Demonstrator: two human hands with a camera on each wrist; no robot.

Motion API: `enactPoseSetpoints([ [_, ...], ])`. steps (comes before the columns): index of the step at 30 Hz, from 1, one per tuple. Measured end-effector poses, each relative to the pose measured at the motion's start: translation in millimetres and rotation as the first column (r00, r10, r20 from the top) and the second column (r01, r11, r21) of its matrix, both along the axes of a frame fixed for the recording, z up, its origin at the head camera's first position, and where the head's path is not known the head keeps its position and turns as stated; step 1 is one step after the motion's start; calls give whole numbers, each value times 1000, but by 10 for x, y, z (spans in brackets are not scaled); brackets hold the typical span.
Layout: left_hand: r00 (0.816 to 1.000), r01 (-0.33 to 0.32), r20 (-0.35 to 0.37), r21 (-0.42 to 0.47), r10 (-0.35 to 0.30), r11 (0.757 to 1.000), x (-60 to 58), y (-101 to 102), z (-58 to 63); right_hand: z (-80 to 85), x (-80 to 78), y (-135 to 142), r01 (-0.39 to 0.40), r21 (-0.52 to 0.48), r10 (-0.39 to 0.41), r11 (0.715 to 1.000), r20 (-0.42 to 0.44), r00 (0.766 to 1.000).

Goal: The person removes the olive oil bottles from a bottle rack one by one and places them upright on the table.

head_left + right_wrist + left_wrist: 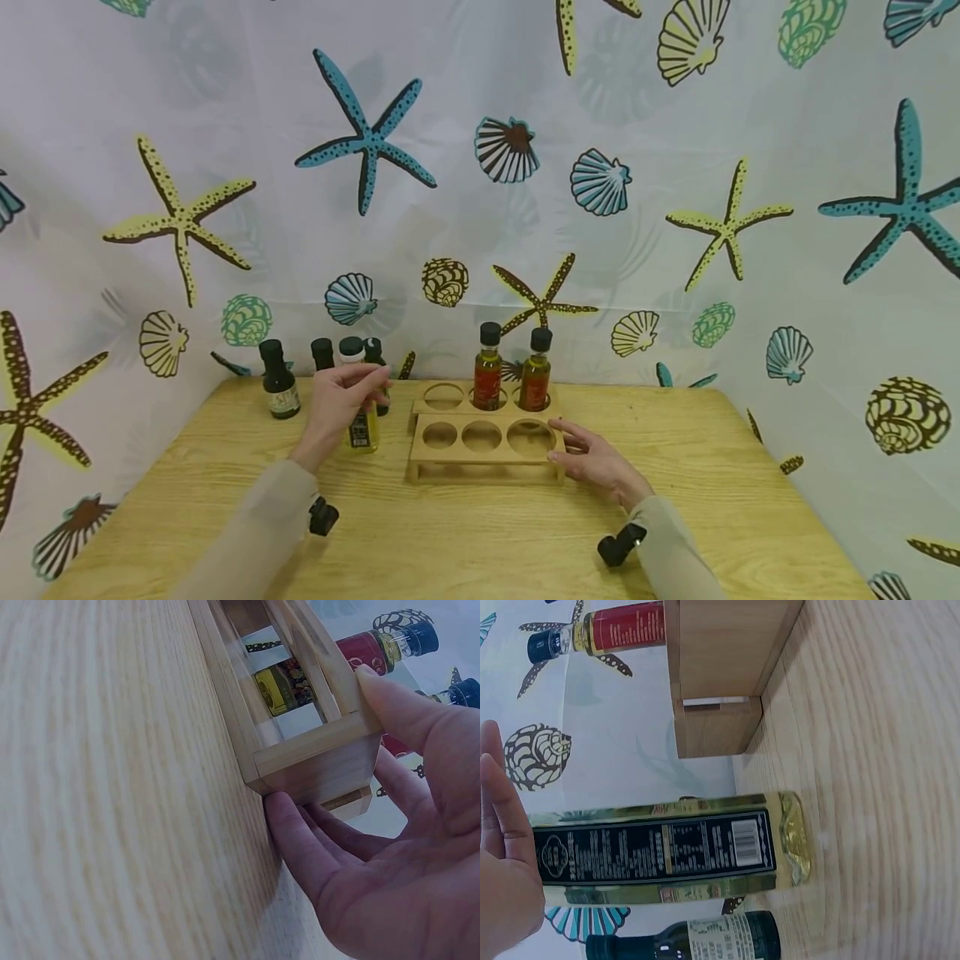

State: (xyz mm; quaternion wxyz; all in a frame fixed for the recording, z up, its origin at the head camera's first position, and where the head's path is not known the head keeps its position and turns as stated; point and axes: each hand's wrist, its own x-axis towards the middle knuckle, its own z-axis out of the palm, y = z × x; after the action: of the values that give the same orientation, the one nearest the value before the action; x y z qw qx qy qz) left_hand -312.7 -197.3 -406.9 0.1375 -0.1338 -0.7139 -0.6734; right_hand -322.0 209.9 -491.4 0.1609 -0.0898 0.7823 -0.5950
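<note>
Evidently, the tall oil bottle (pixel 363 432) stands upright on the tabletop (pixel 465 542), left of the wooden rack (pixel 465 457), with the left hand (pixel 339 404) at its upper part. The left hand's fingers are extended and loosely spread beside the bottle; whether they touch the glass I cannot tell. A black label (pixel 656 851) runs down the bottle's side, carrying a round emblem near the top, columns of pale small print and a white barcode panel (pixel 745 842) near the base; the print is too fine to read.

The right hand (pixel 600 465) grips the right end of the rack, its fingers bent around the end panel, one on the top edge and another at the lower corner. Two small bottles with dark caps stand in the back row, the first (pixel 487 387) in the middle hole and the second (pixel 534 385) in the right one. Both bear red labels with pale lettering, too small to make out.

At the far left stands a dark bottle (pixel 281 385) whose cream label shows dark lettering, blurred. Two more dark-capped bottles stand behind the left hand, partly hidden. Behind everything hangs a white cloth (pixel 450 83) printed with starfish and shells.
</note>
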Motion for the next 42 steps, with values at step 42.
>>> enactPoseSetpoints([
  [42,993,82,87,-47,-78,996,-372,630,-256,-16,-3,2,-1,9,1,1000,-6,1000],
])
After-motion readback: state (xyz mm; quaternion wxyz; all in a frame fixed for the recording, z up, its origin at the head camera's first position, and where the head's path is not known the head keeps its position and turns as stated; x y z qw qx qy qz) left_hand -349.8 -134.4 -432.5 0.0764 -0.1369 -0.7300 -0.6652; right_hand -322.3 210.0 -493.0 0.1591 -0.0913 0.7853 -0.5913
